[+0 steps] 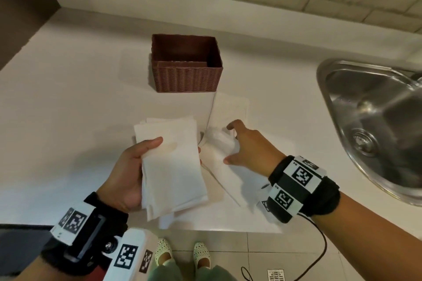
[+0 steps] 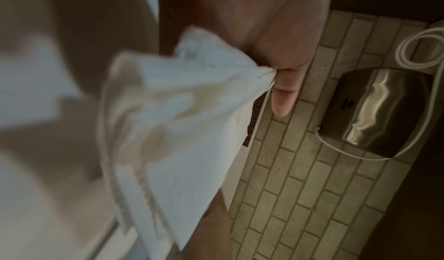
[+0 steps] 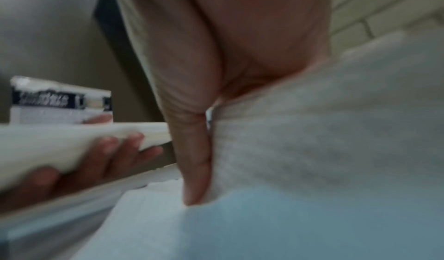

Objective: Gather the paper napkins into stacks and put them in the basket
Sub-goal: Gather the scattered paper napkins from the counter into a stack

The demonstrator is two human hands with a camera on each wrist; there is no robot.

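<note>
My left hand (image 1: 146,157) holds a stack of white paper napkins (image 1: 173,166) above the counter, thumb on top and fingers underneath; the left wrist view shows the stack (image 2: 173,121) pinched under the thumb (image 2: 283,93). To its right, my right hand (image 1: 237,143) grips a bunched napkin (image 1: 217,139) lying on the counter; up close the napkin (image 3: 312,131) presses against the palm. More napkins lie flat beneath it (image 1: 239,189), and another napkin (image 1: 230,107) lies beyond it. The brown woven basket (image 1: 189,80) stands behind, and no napkins show inside it.
A steel sink (image 1: 365,109) is set into the white counter at the right. A tiled wall runs along the back. The counter's front edge (image 1: 228,231) is close to me, with a black cable (image 1: 319,246) hanging below it. A metal wall unit (image 2: 379,112) shows in the left wrist view.
</note>
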